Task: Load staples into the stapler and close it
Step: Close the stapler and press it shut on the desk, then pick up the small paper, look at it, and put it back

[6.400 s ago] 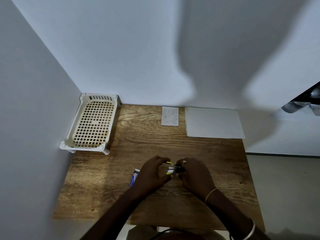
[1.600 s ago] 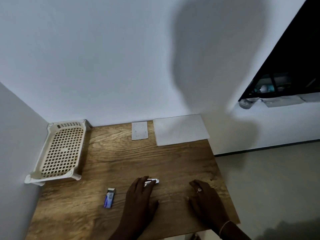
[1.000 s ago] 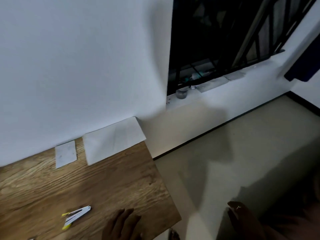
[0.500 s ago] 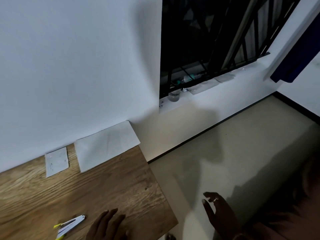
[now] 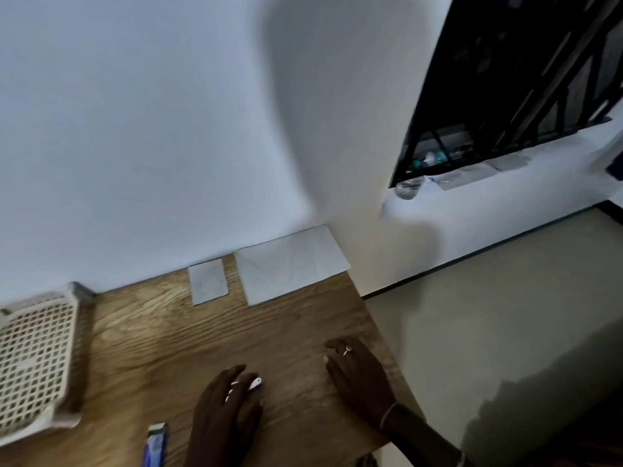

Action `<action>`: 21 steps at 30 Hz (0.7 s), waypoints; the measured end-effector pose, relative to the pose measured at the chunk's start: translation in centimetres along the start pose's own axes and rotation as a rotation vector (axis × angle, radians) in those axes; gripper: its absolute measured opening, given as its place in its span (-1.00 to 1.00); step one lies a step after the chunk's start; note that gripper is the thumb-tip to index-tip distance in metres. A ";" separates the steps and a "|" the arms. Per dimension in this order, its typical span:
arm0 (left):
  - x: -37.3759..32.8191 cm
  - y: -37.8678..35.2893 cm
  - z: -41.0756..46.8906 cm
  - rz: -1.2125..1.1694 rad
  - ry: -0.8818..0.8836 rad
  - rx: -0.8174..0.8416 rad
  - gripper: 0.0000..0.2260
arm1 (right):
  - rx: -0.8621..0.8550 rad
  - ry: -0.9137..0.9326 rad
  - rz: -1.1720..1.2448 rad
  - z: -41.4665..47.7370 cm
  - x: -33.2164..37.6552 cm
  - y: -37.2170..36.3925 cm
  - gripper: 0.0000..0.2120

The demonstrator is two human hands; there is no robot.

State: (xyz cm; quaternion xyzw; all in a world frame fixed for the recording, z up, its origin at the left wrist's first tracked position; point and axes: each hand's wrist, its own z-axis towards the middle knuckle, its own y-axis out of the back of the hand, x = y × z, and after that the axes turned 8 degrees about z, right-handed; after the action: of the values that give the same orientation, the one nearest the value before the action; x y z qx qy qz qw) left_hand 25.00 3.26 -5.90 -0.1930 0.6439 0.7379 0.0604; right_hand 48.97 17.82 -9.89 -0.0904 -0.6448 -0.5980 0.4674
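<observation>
**A:** Where was the stapler?

**B:** The stapler (image 5: 255,383) lay on the wooden surface (image 5: 168,338), mostly hidden under the left hand (image 5: 224,412). Only its white tip showed past the fingers (image 5: 232,374). Whether it was closed could not be told.

**A:** And the hands?

**B:** The left fingers lay straight and relaxed over the stapler, not curled round it. The right hand (image 5: 360,375), wearing a ring, rested flat on the surface nearby, fingers straight, holding nothing.

**A:** Anything else?

**B:** A small blue box (image 5: 155,444) lay just left of the left hand. A cream lattice basket (image 5: 33,358) sat at the far left. A small white card (image 5: 208,281) and a larger white sheet (image 5: 291,264) lay by the wall.
</observation>
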 end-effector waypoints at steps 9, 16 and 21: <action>7.7 2.0 3.4 -0.093 0.312 -0.012 -0.68 | 0.173 0.009 0.061 8.0 7.9 -7.5 -0.71; 12.1 2.9 8.3 -0.418 0.640 -0.031 -0.63 | 0.196 -0.312 0.337 15.4 12.4 -12.3 -0.66; 14.1 2.3 12.0 -0.584 0.779 -0.042 -0.59 | 0.102 -0.494 0.452 19.2 13.3 -14.8 -0.69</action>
State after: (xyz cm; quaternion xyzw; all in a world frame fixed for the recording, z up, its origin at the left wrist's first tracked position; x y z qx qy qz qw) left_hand 8.78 12.31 -7.75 -0.6287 0.5223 0.5759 0.0155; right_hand 22.17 24.41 -7.64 -0.3496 -0.7313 -0.4061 0.4219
